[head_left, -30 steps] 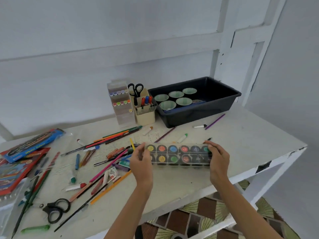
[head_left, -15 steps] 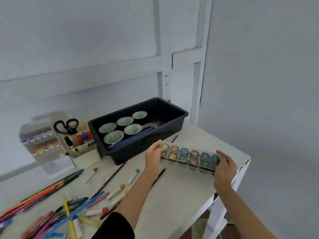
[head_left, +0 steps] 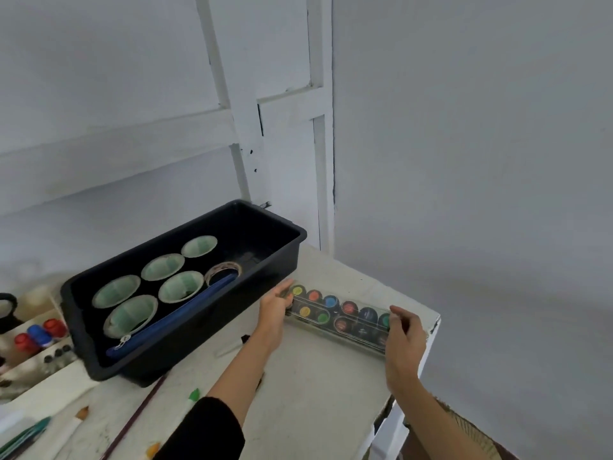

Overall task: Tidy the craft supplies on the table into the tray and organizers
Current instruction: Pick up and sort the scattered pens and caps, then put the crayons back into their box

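A clear paint box [head_left: 338, 318] with two rows of coloured pots lies low over the right end of the white table [head_left: 308, 386], beside the black tray. My left hand [head_left: 273, 307] grips its left end and my right hand [head_left: 403, 336] grips its right end. The black tray [head_left: 265, 260] holds several green-lined cups [head_left: 131, 315], a roll of tape [head_left: 223, 271] and a blue zip pouch [head_left: 172, 318]. I cannot tell whether the box touches the tabletop.
A cream organizer [head_left: 36, 340] with red and blue marker caps stands left of the tray. Loose pencils and markers [head_left: 30, 433] lie at the front left. The table's right edge [head_left: 431, 330] runs just past my right hand, with grey wall behind.
Both hands have carried the paint box from the table's middle to its right end, next to the black tray. The view has swung right and moved closer.
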